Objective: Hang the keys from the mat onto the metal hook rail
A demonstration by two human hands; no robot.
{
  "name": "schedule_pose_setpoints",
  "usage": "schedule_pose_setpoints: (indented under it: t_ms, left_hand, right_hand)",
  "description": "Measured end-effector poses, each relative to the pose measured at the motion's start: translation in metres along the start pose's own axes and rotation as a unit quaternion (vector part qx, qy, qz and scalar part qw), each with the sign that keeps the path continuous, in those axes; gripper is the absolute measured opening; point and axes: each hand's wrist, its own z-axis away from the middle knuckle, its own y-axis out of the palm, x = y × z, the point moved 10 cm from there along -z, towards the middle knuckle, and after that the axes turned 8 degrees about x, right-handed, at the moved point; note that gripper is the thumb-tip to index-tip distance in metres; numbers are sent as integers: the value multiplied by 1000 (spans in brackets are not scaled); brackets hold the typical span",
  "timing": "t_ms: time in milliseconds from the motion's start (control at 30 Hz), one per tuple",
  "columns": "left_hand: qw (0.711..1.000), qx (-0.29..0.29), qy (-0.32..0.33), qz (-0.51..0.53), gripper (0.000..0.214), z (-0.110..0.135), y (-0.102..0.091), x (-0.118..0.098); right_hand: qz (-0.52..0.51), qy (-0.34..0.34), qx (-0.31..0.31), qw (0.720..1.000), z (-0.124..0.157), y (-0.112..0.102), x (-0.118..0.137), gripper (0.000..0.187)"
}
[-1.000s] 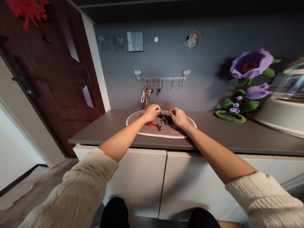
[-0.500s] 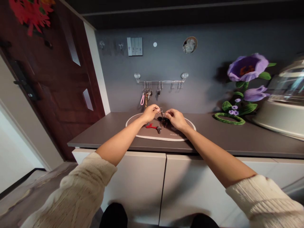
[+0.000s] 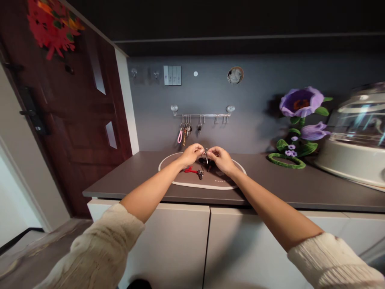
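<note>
My left hand [image 3: 192, 154] and my right hand [image 3: 220, 158] meet over an oval mat [image 3: 186, 183] on the dark countertop. Between their pinched fingertips is a small metal key [image 3: 206, 155] on a ring, and the fingers of both hands close on it. Below the hands, dark keys [image 3: 204, 161] lie on the mat, partly covered by my right hand. A red strap [image 3: 190, 170] with a bunch of metal keys [image 3: 200, 174] at its end rests nearer the mat's front.
A clear hook rail [image 3: 202, 115] on the wall holds several keys and a pink loop [image 3: 179, 136]. Purple fabric flowers [image 3: 301, 105] and a domed appliance [image 3: 361, 148] stand at right. A dark red door [image 3: 75, 132] is at left, cabinet doors [image 3: 168, 241] below.
My hands have drawn closer together, and my right fingers now touch the key and ring. The camera view has tilted up a little.
</note>
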Motion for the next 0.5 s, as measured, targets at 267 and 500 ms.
schedule_pose_setpoints:
  t_ms: [267, 500]
  left_hand:
    - [995, 0, 50, -86, 10, -1, 1, -5]
    - [985, -11, 66, -158, 12, 0, 0, -12]
  right_hand:
    - [-65, 1, -8, 998, -3, -2, -12, 26]
    - [-79, 25, -21, 996, -3, -3, -12, 27]
